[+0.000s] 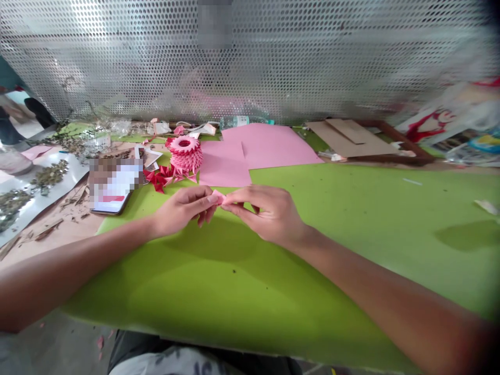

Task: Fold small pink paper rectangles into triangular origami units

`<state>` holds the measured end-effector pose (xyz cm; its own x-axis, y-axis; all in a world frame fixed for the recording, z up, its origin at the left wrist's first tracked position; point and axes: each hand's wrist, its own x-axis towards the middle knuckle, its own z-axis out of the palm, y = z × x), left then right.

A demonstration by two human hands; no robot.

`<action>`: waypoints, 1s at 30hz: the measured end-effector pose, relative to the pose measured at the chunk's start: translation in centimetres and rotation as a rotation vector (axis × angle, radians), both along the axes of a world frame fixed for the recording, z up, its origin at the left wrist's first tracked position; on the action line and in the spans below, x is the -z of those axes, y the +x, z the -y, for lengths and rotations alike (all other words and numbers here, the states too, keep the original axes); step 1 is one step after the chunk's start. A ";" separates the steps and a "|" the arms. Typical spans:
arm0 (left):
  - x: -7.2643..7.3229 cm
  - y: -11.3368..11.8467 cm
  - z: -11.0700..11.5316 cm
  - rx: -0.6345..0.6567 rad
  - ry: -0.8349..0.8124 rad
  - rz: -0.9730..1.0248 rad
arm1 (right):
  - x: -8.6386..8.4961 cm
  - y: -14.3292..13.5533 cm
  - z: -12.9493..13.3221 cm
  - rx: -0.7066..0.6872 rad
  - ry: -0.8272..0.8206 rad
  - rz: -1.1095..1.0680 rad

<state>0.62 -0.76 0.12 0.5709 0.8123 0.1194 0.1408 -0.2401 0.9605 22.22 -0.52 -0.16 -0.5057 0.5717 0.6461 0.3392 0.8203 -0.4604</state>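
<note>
Over the tabletop (pixel 187 291), at five o'clock from the spiky pink ring (pixel 186 160), the left hand (pixel 183 208) and right hand (pixel 271 211), both nearly closed, pinch a small pink paper piece (pixel 219 196), apparently creasing it, which likely calls for firm, even pressure next.

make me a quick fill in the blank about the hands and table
1. The left hand and right hand pinch a paper piece coloured ____.
2. The phone is on the person's ____ side.
3. The table's surface is coloured ____.

Missing words: pink; left; green
</note>
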 end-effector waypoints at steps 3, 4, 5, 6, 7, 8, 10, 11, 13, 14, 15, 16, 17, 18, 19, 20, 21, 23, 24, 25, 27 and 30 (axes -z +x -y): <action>0.1 0.0 -0.2 -0.005 0.039 -0.018 | -0.1 -0.3 0.3 0.073 -0.227 -0.067; 0.2 -0.1 -0.3 -0.009 0.059 -0.029 | -0.2 -0.5 0.4 0.093 -0.316 -0.096; 0.2 -0.1 -0.4 -0.014 0.082 -0.043 | -0.2 -0.6 0.5 0.107 -0.397 -0.128; 0.3 -0.1 -0.4 -0.021 0.110 -0.059 | -0.2 -0.7 0.6 0.111 -0.467 -0.161; 0.4 -0.2 -0.5 -0.027 0.141 -0.078 | -0.2 -0.8 0.6 0.105 -0.524 -0.195; 0.5 -0.3 -0.5 -0.034 0.177 -0.102 | -0.1 -0.9 0.6 0.092 -0.570 -0.230; 0.6 -0.4 -0.6 -0.049 0.259 -0.160 | 0.1 -0.9 0.5 0.063 -0.647 -0.287; 0.7 -0.5 -0.6 -0.057 0.303 -0.193 | 0.2 -0.9 0.5 0.053 -0.680 -0.300; 0.7 -0.7 -0.7 -0.065 0.388 -0.259 | 0.5 -0.9 0.3 0.041 -0.731 -0.302; 0.7 -0.7 -0.7 -0.068 0.427 -0.287 | 0.6 -0.9 0.3 0.038 -0.748 -0.294; 0.7 -0.8 -0.7 -0.070 0.460 -0.310 | 0.7 -0.9 0.2 0.037 -0.759 -0.283; 0.7 -0.8 -0.7 -0.072 0.486 -0.329 | 0.7 -0.9 0.2 0.034 -0.765 -0.272; 0.7 -0.9 -0.7 -0.076 0.503 -0.344 | 0.7 -0.9 0.1 0.031 -0.766 -0.264; 0.7 -0.9 -0.7 -0.079 0.513 -0.355 | 0.7 -1.0 0.1 0.026 -0.763 -0.257; 0.7 -0.8 -0.7 -0.084 0.515 -0.365 | 0.7 -1.1 0.1 0.021 -0.758 -0.251; 0.7 -0.8 -0.6 -0.091 0.515 -0.369 | 0.6 -1.1 0.2 0.017 -0.748 -0.249; 0.7 -0.7 -0.6 -0.102 0.514 -0.369 | 0.5 -1.2 0.2 0.018 -0.737 -0.247; 0.6 -0.5 -0.4 -0.127 0.501 -0.356 | 0.4 -1.2 0.4 0.034 -0.704 -0.249; 0.5 -0.4 -0.3 -0.136 0.485 -0.343 | 0.3 -1.2 0.5 0.045 -0.687 -0.242; 0.4 -0.3 -0.2 -0.139 0.459 -0.327 | 0.2 -1.1 0.6 0.057 -0.673 -0.228; 0.3 -0.2 0.0 -0.127 0.383 -0.295 | 0.0 -0.9 0.6 0.067 -0.654 -0.177; 0.0 -0.1 0.2 -0.113 0.272 -0.266 | -0.4 -0.7 0.5 0.043 -0.629 -0.076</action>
